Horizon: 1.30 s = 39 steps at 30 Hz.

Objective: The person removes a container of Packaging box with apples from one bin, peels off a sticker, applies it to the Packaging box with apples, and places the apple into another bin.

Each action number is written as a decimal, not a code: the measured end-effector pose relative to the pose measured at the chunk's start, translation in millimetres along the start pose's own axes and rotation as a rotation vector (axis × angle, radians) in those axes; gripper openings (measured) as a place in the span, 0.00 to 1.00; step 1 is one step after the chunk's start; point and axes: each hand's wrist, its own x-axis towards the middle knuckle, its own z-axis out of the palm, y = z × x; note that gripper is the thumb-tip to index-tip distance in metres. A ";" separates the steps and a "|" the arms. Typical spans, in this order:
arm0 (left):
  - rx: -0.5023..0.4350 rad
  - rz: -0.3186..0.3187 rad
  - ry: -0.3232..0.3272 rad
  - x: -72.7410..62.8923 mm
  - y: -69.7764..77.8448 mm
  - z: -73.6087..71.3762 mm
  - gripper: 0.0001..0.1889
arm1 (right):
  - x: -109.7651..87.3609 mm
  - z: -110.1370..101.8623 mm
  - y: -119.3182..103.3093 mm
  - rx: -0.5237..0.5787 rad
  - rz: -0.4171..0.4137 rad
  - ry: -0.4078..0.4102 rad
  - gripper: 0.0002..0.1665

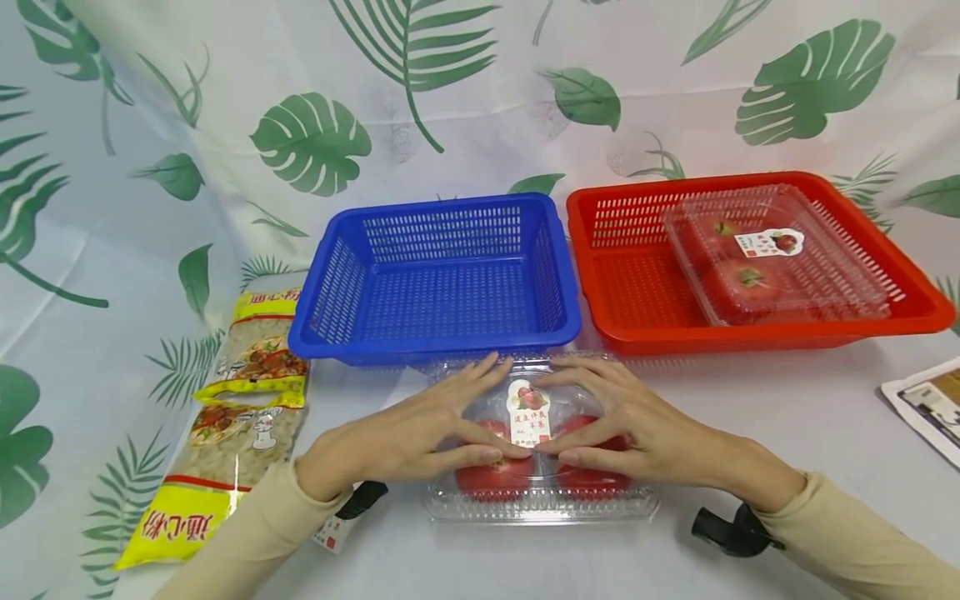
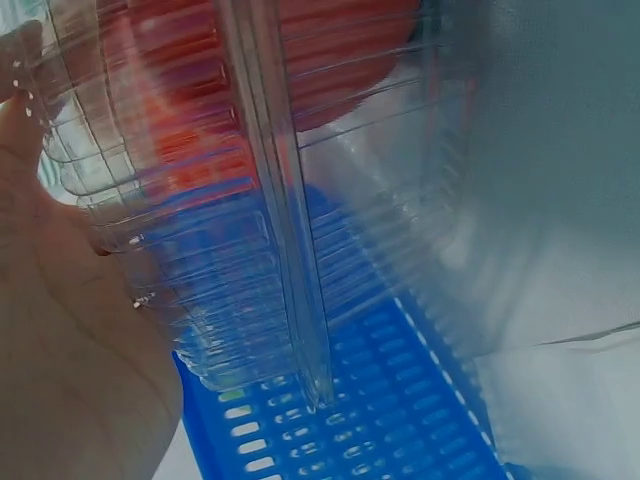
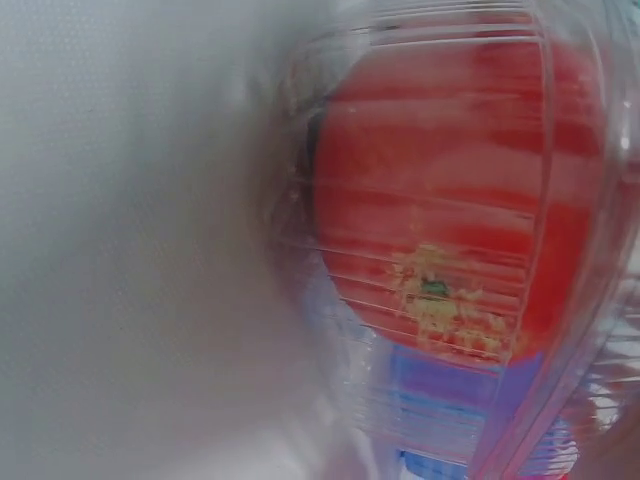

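Note:
A clear plastic clamshell box [image 1: 540, 507] lies on the white table in front of the baskets. Red round fruits [image 1: 491, 481] show through its lid, and a white label [image 1: 529, 412] sits at the middle. My left hand [image 1: 438, 425] rests on the lid's left half, fingers spread. Over the right half lies my right hand [image 1: 641, 425], also with spread fingers; the thumbs come close together by the label. In the left wrist view, the box's ribbed side and rim [image 2: 270, 150] stand beside the palm. One fruit [image 3: 450, 190] fills much of the right wrist view.
Behind the box stands a blue basket [image 1: 435, 346] with nothing seen inside. A red basket [image 1: 750, 335] at its right holds another clear box of red fruits [image 1: 772, 258]. Two yellow-ended pasta bags [image 1: 225, 442] lie left. A partly seen flat package [image 1: 930, 408] lies far right.

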 end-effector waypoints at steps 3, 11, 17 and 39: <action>0.014 -0.009 0.008 -2.0 1.0 1.3 0.19 | -1.1 -0.9 -0.6 0.066 0.019 0.004 0.16; 0.005 -0.035 0.201 -19.0 4.9 5.6 0.19 | -12.0 -14.1 -8.7 0.144 0.183 0.273 0.26; -0.121 -0.227 0.537 -36.2 5.6 5.9 0.18 | -31.0 -38.0 -4.7 0.233 0.594 0.340 0.13; -1.018 -0.723 0.362 -29.3 -8.9 32.8 0.55 | -35.3 -25.5 51.8 0.879 0.677 -0.083 0.37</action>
